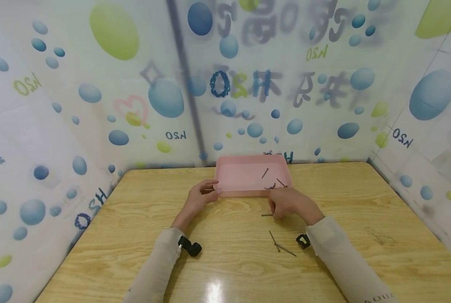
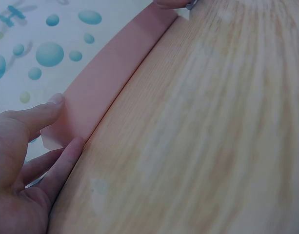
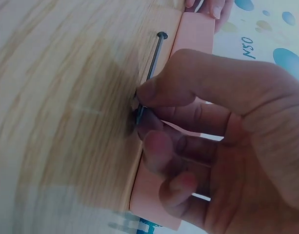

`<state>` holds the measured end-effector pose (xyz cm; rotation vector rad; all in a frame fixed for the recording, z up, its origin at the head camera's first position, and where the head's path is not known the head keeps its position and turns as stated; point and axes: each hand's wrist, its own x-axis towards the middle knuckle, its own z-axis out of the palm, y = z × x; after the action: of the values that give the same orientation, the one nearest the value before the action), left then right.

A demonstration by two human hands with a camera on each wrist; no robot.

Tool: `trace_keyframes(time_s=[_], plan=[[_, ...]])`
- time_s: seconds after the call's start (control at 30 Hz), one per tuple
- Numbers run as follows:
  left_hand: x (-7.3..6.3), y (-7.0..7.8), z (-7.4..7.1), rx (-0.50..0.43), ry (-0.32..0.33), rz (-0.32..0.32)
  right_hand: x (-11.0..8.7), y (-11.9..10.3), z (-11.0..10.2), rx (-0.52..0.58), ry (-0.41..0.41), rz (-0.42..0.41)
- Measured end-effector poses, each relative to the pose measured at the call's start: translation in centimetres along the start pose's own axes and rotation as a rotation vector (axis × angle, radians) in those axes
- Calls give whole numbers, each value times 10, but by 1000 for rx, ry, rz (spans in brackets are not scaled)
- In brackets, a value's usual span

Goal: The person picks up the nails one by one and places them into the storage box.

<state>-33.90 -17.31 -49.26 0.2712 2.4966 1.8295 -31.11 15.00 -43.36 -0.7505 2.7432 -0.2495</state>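
Note:
My right hand (image 1: 286,204) pinches a dark metal nail (image 3: 155,61) between thumb and fingertips, just in front of the tray. The nail lies low over the table, its flat head pointing left in the head view. My left hand (image 1: 200,198) touches the front left corner of a shallow pink tray (image 1: 244,193), its fingers fairly straight and spread. In the left wrist view, fingertips (image 2: 56,100) rest against the tray's end. Inside the tray are several nails, among them a single nail (image 1: 265,173) and a small cluster (image 1: 271,187) near the front right.
A few more nails (image 1: 285,250) lie on the wooden table (image 1: 225,235), nearer to me and left of the right wrist. The tray stands at the table's back edge, against a wall covering (image 1: 240,134) with printed blue and green drops. Each wrist wears a small black camera.

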Motion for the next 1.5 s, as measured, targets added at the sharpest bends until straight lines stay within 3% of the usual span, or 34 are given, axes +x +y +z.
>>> trace_keyframes(time_s=[0.7, 1.07, 1.5], plan=[[0, -1, 0, -25, -22, 6, -4, 3, -5, 56, -24, -14], [1, -2, 1, -25, -12, 8, -8, 7, -12, 106, 15, -10], [-1, -1, 0, -13, -11, 13, -10, 13, -17, 69, 97, -17]])
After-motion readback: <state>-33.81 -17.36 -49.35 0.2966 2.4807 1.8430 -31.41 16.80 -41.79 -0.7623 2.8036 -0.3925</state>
